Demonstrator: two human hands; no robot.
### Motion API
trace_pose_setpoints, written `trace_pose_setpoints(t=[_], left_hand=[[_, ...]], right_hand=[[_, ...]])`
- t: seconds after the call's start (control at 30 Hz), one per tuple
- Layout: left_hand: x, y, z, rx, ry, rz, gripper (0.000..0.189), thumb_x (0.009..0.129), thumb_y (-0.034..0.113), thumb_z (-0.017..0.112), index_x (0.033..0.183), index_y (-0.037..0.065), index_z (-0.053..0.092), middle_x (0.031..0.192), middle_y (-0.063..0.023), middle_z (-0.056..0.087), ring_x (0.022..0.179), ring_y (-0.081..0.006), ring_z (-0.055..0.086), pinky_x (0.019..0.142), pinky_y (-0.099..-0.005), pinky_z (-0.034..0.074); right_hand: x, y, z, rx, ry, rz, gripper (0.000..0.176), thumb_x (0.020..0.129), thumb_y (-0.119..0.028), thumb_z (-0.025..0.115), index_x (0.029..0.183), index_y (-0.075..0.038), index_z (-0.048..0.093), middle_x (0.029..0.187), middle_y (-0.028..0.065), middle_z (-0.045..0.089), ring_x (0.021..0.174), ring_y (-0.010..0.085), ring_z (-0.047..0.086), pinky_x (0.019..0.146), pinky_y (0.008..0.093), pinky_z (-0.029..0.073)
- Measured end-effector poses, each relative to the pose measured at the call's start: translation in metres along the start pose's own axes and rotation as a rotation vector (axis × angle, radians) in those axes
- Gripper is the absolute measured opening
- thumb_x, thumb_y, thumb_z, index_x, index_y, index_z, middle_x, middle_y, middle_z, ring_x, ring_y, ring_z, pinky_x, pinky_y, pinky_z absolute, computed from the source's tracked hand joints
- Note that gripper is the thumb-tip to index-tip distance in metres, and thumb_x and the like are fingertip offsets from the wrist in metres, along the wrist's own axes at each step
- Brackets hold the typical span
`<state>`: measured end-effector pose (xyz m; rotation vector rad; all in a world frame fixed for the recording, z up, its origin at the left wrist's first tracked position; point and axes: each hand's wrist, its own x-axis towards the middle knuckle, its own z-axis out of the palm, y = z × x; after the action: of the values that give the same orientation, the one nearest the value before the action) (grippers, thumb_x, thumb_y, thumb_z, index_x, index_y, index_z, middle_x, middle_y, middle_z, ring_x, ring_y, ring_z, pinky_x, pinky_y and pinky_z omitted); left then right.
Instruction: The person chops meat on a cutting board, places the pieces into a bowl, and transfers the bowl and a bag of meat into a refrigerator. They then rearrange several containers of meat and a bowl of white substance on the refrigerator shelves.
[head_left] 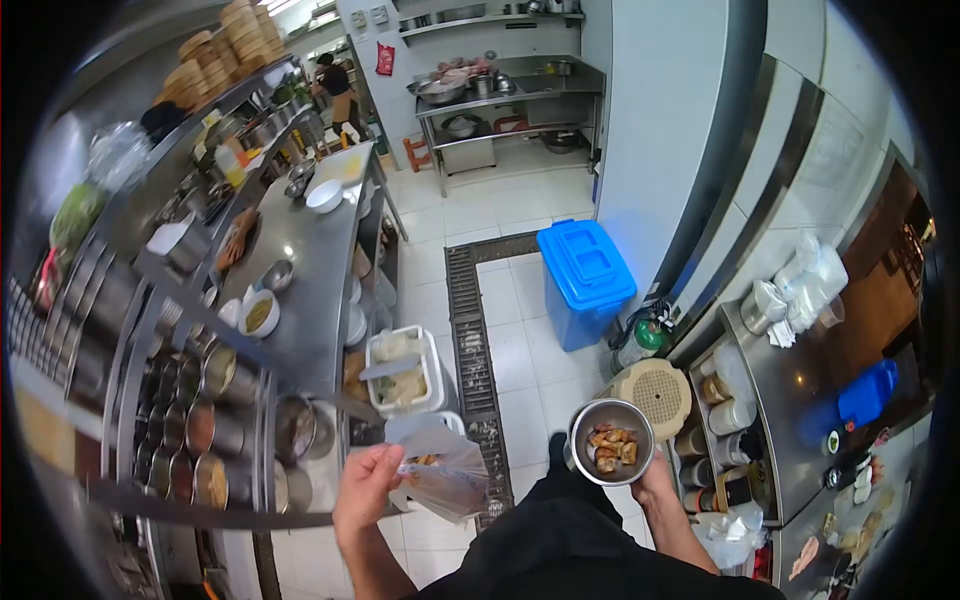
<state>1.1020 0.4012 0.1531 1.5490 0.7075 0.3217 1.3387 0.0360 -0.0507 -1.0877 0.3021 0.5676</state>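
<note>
My left hand (368, 483) is closed on the edge of a clear plastic bag (447, 478), which hangs out to the right of my fingers. Some brownish food shows faintly near the top of the bag. On the other side, my right hand (655, 478) grips a round metal bowl (577, 452) from its right side and below. Browned, chopped food pieces (612, 448) lie in the bottom of the bowl. The bag and the bowl are apart, in front of my dark clothing.
A lidded blue bin (588, 275) stands ahead, near a beige stool (650, 400). At left runs a steel counter (320, 260) with bowls, above a white tub (437, 375). A drain grate (470, 340) crosses the tiled floor. Another person (340, 95) stands far back.
</note>
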Motion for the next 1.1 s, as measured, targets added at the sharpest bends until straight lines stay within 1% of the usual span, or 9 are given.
trace_pose_setpoints(t=[0.07,0.17,0.3,0.4,0.57,0.67,0.8,0.9,1.1], left_hand=[[0.046,0.010,0.015,-0.034,0.056,0.012,0.035,0.100,0.033,0.064,0.080,0.005,0.066,0.070,0.0036,0.058,0.061,-0.0041,0.046,0.056,-0.0224,0.036],[0.120,0.022,0.028,-0.171,0.093,0.050,0.033,0.102,0.030,0.061,0.080,0.005,0.064,0.065,0.0022,0.056,0.057,-0.0050,0.047,0.055,-0.0230,0.037],[0.195,0.076,0.046,-0.200,0.176,0.121,0.038,0.103,0.026,0.058,0.071,0.007,0.053,0.056,0.0021,0.048,0.051,-0.0069,0.045,0.051,-0.0241,0.035],[0.244,0.106,0.049,-0.218,0.230,0.190,0.039,0.103,0.026,0.058,0.070,0.008,0.051,0.054,0.0023,0.046,0.051,-0.0077,0.045,0.050,-0.0244,0.036],[0.346,0.120,0.036,-0.304,0.275,0.150,0.040,0.104,0.028,0.059,0.069,0.011,0.047,0.053,0.0033,0.042,0.048,-0.0080,0.043,0.048,-0.0251,0.035],[0.418,0.115,0.026,-0.304,0.260,0.116,0.039,0.103,0.026,0.059,0.069,0.011,0.048,0.053,0.0029,0.044,0.047,-0.0075,0.042,0.047,-0.0248,0.034],[0.520,0.107,0.004,-0.312,0.270,0.073,0.034,0.100,0.028,0.063,0.073,0.008,0.057,0.060,0.0020,0.052,0.049,-0.0064,0.043,0.047,-0.0237,0.033],[0.598,0.119,-0.019,-0.265,0.211,0.011,0.033,0.100,0.031,0.065,0.078,0.007,0.063,0.065,0.0011,0.057,0.054,-0.0057,0.046,0.052,-0.0236,0.035],[0.749,0.154,-0.056,-0.181,0.202,-0.011,0.036,0.101,0.031,0.062,0.073,0.009,0.057,0.061,0.0039,0.052,0.053,-0.0041,0.044,0.052,-0.0212,0.033]], right_hand=[[0.044,-0.014,0.013,-0.025,-0.014,-0.018,0.032,0.103,-0.014,0.050,0.126,0.006,0.059,0.119,0.0173,0.068,0.105,0.0252,0.069,0.092,0.0407,0.058],[0.119,-0.042,0.036,-0.042,-0.031,0.010,0.023,0.100,-0.007,0.056,0.118,0.004,0.064,0.108,0.0146,0.071,0.093,0.0220,0.071,0.080,0.0352,0.060],[0.206,-0.076,0.080,0.005,-0.028,0.110,0.017,0.098,-0.002,0.056,0.111,0.002,0.067,0.102,0.0111,0.072,0.087,0.0188,0.070,0.075,0.0329,0.060],[0.268,-0.099,0.120,-0.017,-0.109,0.053,0.016,0.099,-0.003,0.055,0.110,0.001,0.067,0.102,0.0111,0.071,0.086,0.0181,0.070,0.074,0.0331,0.060],[0.362,-0.121,0.185,0.035,-0.166,0.060,0.024,0.100,-0.006,0.054,0.121,0.004,0.063,0.114,0.0146,0.070,0.097,0.0208,0.070,0.085,0.0358,0.060],[0.411,-0.135,0.241,0.075,-0.094,0.045,0.023,0.100,-0.007,0.057,0.120,0.002,0.064,0.110,0.0124,0.071,0.094,0.0193,0.070,0.081,0.0353,0.060],[0.492,-0.138,0.292,0.114,-0.146,0.062,0.026,0.101,-0.009,0.056,0.124,0.002,0.063,0.116,0.0147,0.070,0.100,0.0235,0.070,0.087,0.0376,0.060],[0.530,-0.160,0.343,0.113,-0.064,0.073,0.027,0.101,-0.009,0.054,0.125,0.002,0.062,0.118,0.0155,0.069,0.102,0.0260,0.070,0.089,0.0392,0.060],[0.616,-0.180,0.415,0.113,0.011,0.011,0.029,0.101,-0.014,0.056,0.125,0.002,0.062,0.118,0.0167,0.069,0.102,0.0275,0.070,0.087,0.0415,0.060]])
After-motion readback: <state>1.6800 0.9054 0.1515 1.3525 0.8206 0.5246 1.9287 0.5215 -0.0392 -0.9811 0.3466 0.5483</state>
